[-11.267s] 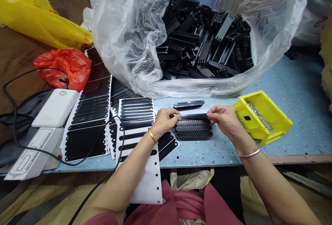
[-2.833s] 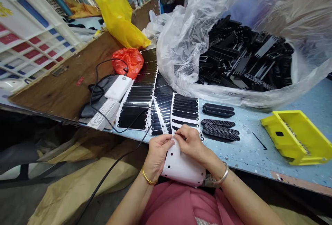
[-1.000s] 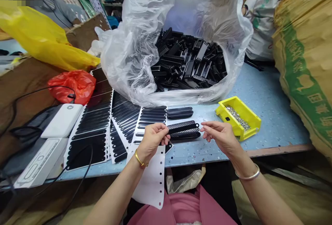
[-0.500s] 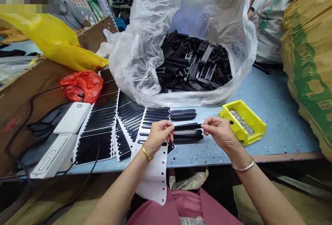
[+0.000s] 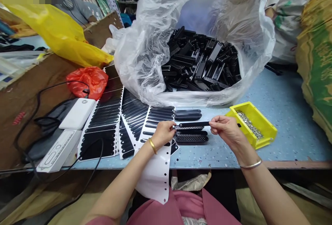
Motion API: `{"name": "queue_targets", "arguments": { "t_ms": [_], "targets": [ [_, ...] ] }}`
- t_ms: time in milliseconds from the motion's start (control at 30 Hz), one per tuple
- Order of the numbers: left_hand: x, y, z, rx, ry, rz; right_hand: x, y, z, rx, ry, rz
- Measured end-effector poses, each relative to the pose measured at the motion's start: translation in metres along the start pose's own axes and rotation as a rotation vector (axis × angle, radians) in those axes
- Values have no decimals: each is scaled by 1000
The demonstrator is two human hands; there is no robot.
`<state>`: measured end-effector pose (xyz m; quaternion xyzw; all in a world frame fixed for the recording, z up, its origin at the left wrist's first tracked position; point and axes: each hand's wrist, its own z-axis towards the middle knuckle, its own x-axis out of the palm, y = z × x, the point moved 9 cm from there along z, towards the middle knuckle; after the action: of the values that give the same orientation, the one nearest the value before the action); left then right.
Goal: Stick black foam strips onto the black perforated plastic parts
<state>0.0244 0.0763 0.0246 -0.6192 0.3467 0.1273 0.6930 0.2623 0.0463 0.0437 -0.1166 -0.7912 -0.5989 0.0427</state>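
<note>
My left hand (image 5: 164,133) is closed at the left end of a patterned black piece (image 5: 188,128), its fingertips pinching there. In a thumb-and-finger pinch, my right hand (image 5: 225,128) has the right end of a thin flat black strip (image 5: 195,124). The strip stretches leftward along the patterned piece, its left end close to my left fingertips; whether it touches the piece all along I cannot tell. Just below lie more long black pieces with a mesh pattern (image 5: 193,138). Above sits a small stack of smooth black pieces (image 5: 188,114). A white sheet of black strips (image 5: 158,114) runs under my left wrist.
A large clear plastic bag (image 5: 145,93) of black parts (image 5: 201,62) stands behind. On the right is a yellow bin (image 5: 268,135) of small metal parts. Leftward are more strip sheets (image 5: 101,124), a white box (image 5: 58,150), a red bag (image 5: 89,81) and a loose cable (image 5: 100,162).
The view has shifted, so everything sits further right. The strip's left end has come out of my left fingers' grasp and lies along the patterned piece; my right hand keeps its pinch.
</note>
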Motion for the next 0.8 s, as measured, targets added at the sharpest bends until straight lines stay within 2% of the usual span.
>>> {"name": "queue_targets", "arguments": {
  "t_ms": [133, 300, 467, 800],
  "targets": [
    [2, 0, 11, 4, -23, -29, 3, -8, 11, 26, -7, 1],
    [8, 4, 11, 0, 7, -83, 3, -15, 13, 52, -36, -3],
    [8, 8, 7, -12, -61, -32, 0, -18, 8, 64, -84, 11],
    [7, 3, 12, 38, -41, -31, 4, -21, 17, 68, -55, -17]
  ]
}}
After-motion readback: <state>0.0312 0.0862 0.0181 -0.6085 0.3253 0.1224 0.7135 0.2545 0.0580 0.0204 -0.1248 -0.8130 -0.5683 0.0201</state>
